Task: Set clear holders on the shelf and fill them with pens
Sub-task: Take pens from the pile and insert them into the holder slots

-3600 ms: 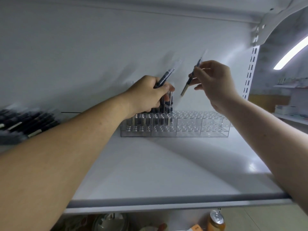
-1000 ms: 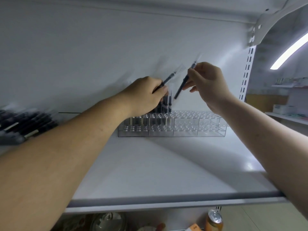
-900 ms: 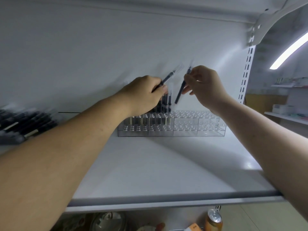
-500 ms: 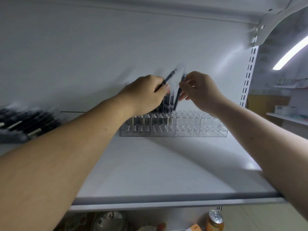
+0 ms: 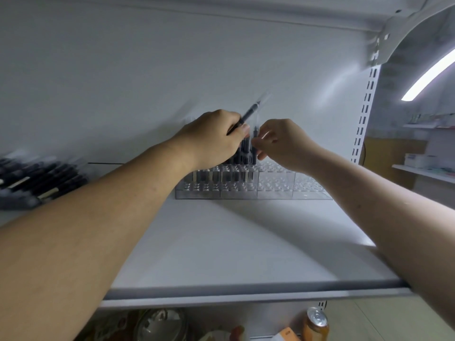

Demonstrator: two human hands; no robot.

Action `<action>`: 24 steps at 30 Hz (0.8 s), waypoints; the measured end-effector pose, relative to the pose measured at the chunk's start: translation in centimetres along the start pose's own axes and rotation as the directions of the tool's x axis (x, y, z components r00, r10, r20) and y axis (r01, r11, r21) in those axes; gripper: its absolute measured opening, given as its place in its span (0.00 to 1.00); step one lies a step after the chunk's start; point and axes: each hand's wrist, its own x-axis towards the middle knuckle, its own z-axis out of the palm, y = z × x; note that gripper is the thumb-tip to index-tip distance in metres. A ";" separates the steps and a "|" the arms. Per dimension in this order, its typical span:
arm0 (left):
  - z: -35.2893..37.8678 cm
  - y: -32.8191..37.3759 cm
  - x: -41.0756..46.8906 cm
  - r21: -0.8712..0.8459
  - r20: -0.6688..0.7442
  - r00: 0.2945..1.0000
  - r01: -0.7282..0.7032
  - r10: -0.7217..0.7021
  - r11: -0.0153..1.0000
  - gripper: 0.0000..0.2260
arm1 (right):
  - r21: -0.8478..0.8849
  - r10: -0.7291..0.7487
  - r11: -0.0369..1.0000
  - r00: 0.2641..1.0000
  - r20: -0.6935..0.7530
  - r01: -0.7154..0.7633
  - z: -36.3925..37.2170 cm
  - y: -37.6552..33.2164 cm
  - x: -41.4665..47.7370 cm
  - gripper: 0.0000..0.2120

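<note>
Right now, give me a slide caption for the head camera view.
Right hand pinches a pen at the clear holder on the shelf; left hand grips a spare pen.

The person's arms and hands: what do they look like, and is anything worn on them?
Both are bare. The left forearm and right forearm show no sleeve in view, and the left hand and right hand carry no glove, ring, watch or bracelet that can be seen.

No legible text anywhere.

Holders (image 5: 275, 183) at shelf (image 5: 221, 242) back; pens (image 5: 242, 153) in their left cells.
</note>
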 end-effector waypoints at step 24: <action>0.2 0.3 0.1 0.004 0.015 1.000 -0.020 0.020 1.000 0.17 | 0.684 -0.124 0.725 0.992 0.020 0.076 -1.8 -0.9 -0.6 0.06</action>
